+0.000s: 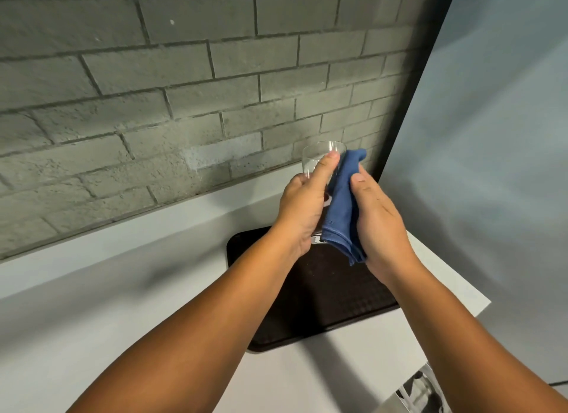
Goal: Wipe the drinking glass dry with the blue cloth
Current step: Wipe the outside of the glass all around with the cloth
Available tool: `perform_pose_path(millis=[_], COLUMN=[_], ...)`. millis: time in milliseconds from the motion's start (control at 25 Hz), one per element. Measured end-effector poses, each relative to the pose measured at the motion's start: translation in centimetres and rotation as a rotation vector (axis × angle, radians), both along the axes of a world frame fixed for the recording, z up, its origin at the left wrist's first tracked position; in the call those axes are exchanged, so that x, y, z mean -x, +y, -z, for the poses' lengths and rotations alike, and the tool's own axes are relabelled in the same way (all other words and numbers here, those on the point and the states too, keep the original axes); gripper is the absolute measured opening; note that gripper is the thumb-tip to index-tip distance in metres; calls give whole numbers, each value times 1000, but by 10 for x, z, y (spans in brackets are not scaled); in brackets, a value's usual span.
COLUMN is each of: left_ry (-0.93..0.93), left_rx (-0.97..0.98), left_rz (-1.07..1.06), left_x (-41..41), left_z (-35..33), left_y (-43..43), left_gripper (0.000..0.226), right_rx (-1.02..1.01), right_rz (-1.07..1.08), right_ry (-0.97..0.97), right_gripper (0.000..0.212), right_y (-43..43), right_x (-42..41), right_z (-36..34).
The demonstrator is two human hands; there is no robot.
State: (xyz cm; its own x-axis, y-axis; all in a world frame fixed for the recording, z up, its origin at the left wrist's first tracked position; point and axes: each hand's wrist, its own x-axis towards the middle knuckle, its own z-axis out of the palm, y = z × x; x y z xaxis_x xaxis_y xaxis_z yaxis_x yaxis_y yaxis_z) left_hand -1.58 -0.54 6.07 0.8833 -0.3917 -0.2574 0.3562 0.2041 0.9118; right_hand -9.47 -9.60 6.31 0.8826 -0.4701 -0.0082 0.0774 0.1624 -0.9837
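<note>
— Blue, folded several times over: the blue cloth (pixel 341 206) is pressed against the right side of the drinking glass (pixel 319 157), and both are held up in the air above the dark mat (pixel 322 299).

— Which hand has the glass?

— The left hand (pixel 302 209). Its fingers are wrapped around the glass, with the thumb (pixel 325 166) lying along the near wall and its tip close under the rim. The other fingers go round the far side, where I cannot make them out clearly.

— And the right hand?

— The right hand (pixel 376 219) holds the cloth flat against the glass. Its fingers are pressed together and laid along the fabric; the thumb rests on the cloth's outer face. The cloth's top end sticks up beside the rim, and its folded lower edge hangs out below the heel of the hand.

— How does the glass sit?

— Mouth up, tilted a little away from the person. It is clear and looks empty.

— What lies beneath?

— A white desk (pixel 123 305) carries the mat, which has a fine dotted texture and rounded corners. Behind it stands a grey brick wall (pixel 153 90), and to the right a pale panel (pixel 491 136) with a dark edge.
</note>
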Motion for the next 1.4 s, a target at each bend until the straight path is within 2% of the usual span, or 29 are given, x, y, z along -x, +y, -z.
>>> perform_pose_path(millis=[80,200,360,440,480,520,600,680,760,880,960,1080,1160,1240,1320,1400], left_ry=[-39,-66,-25,-40,-39,-38,-62,-91,-104,-75,-70,-88,-57,-31,-62,-87], left_rx=[-17,-28,8,-7,-21,-41,-65,-82,-108,-39,-16,-25,8,80,69,32], left_rz=[19,22,23,10,-11,-31,-65,-27,17,56,106,176,181,205,193,166], left_x=[-2,-5,-11,-11,-10,-9,-11,-10,-7,-5,-5,-6,-6,-5,-10,-14], left_z=[-4,-5,-2,-2,-2,-2,-4,-7,-9,-14,-13,-5,-6,-11,-8,-4], left_y=[-2,-2,-2,-1,1,1,1,-1,-1,0,1,3,3,4,5,6], left_gripper=[79,84,75,68,72,75,67,66,82,96,86,48,51,64,55,47], right_rx=[-37,-147,-22,-140,-174,-160,-49,-73,-39,186,131,-56,-65,38,-46,-47], right_rz=[2,-22,-27,-30,-18,-13,19,3,-12,-20,-22,10,11,34,-1,7], right_ry=[-34,40,-19,12,34,35,24,17,17,-93,-68,66,48,-40,-65,1], right_gripper=[35,42,41,41,43,43,40,39,43,46,43,38,45,45,36,32], right_y=[-3,-9,-4,-7,-7,-6,-4,-1,-2,0,-8,-17,-9,-2,-1,-1], right_x=[-1,-5,-3,-5,-5,-3,-6,-6,-8,-5,-4,-13,-11,-8,-5,-3], right_z=[-2,-11,-13,-8,-7,-8,-7,-6,-4,-10,-11,-11,-16,-17,-14,-12])
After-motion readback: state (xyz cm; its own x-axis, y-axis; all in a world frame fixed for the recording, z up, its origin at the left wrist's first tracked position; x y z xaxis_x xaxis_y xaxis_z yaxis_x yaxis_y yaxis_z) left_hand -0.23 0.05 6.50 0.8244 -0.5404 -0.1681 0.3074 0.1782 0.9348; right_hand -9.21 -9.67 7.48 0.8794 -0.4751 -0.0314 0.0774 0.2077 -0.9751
